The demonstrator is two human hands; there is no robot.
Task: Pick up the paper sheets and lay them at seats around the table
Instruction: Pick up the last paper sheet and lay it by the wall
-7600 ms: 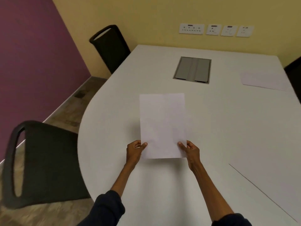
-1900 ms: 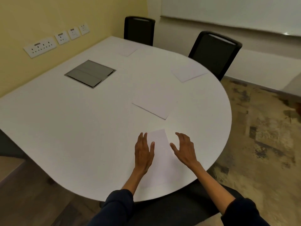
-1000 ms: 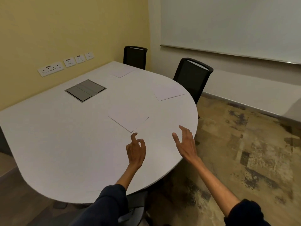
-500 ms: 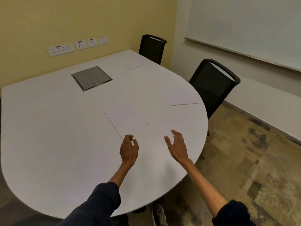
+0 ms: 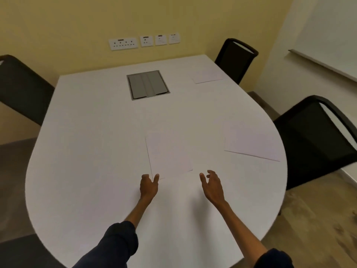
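Note:
A small stack of white paper sheets (image 5: pixel 169 154) lies flat in the middle of the white table (image 5: pixel 92 151). My left hand (image 5: pixel 148 185) hovers at the stack's near left corner, fingers apart, holding nothing. My right hand (image 5: pixel 212 185) is open just to the right of the stack's near edge, also with nothing in it. One sheet (image 5: pixel 251 144) lies at the right edge before the near black chair (image 5: pixel 316 138). Another sheet (image 5: pixel 207 76) lies at the far right corner before the far black chair (image 5: pixel 234 59).
A grey cable hatch (image 5: pixel 147 84) is set into the table's far middle. A third black chair (image 5: pixel 21 89) stands at the left side. Wall sockets (image 5: pixel 144 41) sit on the yellow wall behind. A whiteboard (image 5: pixel 328 35) hangs at the right.
My view has swung left so I face the table squarely. Both hands have moved forward to the near edge of the middle stack of sheets, still holding nothing.

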